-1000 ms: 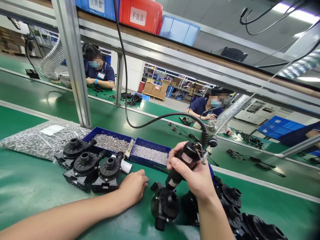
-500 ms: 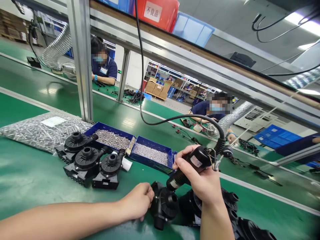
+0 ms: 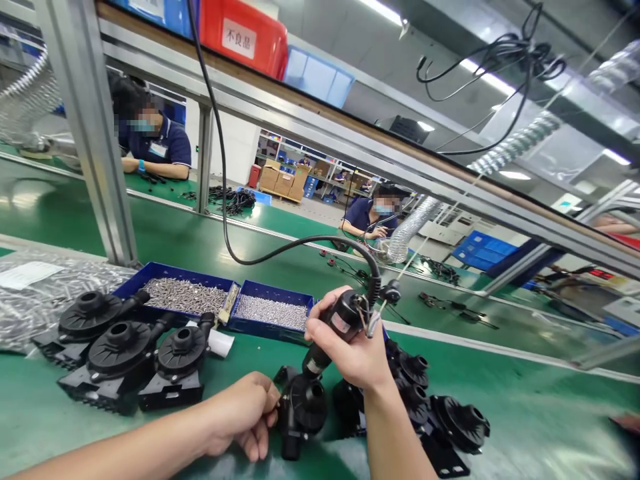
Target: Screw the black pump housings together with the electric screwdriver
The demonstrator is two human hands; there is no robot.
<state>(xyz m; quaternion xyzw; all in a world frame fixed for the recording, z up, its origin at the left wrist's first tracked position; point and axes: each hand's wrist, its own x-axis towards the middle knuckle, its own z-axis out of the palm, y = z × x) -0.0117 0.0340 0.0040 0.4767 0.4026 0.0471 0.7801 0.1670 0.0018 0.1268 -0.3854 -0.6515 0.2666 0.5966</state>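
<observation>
My right hand (image 3: 350, 347) is wrapped round a black electric screwdriver (image 3: 336, 327), which tilts down with its lower end at the top of a black blower housing (image 3: 306, 408). The driver's tip is hidden against the housing. At the housing's left edge, my left hand (image 3: 247, 413) grips it between thumb and forefinger, the other fingers hanging loosely below. This blower stands on the green bench with its round port facing up and a short outlet towards me.
Several similar blowers (image 3: 120, 350) stand at left, others (image 3: 457, 423) at right. Behind them are blue trays of long screws (image 3: 183, 295) and small screws (image 3: 273, 311), plus a bag of metal parts (image 3: 23, 307). The driver's cable (image 3: 280, 252) loops overhead; co-workers (image 3: 155, 143) sit across the bench.
The view has swung right, so the bench and trays appear further left. Both hands stay at the same blower with the screwdriver on it. My left hand's lower fingers have loosened and spread a little.
</observation>
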